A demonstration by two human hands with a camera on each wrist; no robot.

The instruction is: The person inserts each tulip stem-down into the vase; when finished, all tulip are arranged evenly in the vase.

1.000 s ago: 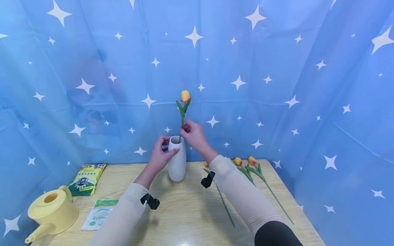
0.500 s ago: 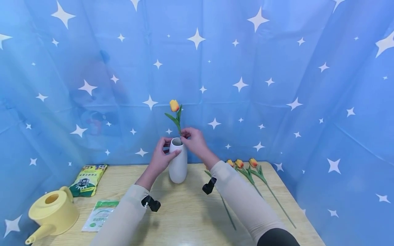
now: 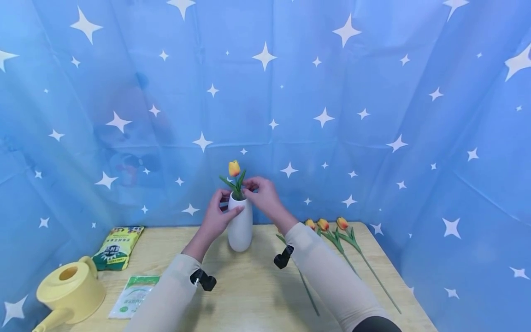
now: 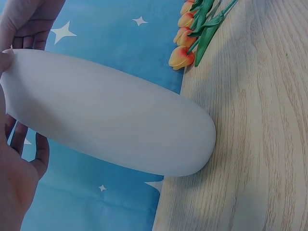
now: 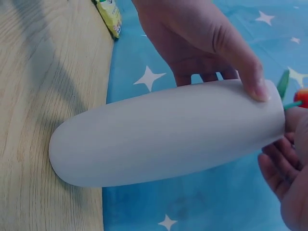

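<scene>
A white vase (image 3: 240, 228) stands upright on the table, steadied by my left hand (image 3: 215, 216), whose thumb and fingers grip it just below the rim. An orange-yellow tulip (image 3: 234, 168) stands in the vase; its bloom and leaves rise above the rim and its lower stem is hidden inside. Right beside the rim and the leaves is my right hand (image 3: 265, 196), its fingers loosely bent. In the right wrist view, the vase (image 5: 168, 134) hides part of the left hand (image 5: 207, 43), and the right hand (image 5: 293, 183) shows at the right edge.
Several more tulips (image 3: 342, 223) lie on the table at the right, partly under my right forearm. To the left are a yellow watering can (image 3: 72, 293), a yellow-green bag (image 3: 118, 249) and a white-green packet (image 3: 133, 295). A blue starred curtain (image 3: 323, 69) hangs behind.
The tulip has first tilted left, then dropped deeper into the vase. My right hand has come down to the rim, and the bloom has sunk closer to it. The left hand keeps its grip.
</scene>
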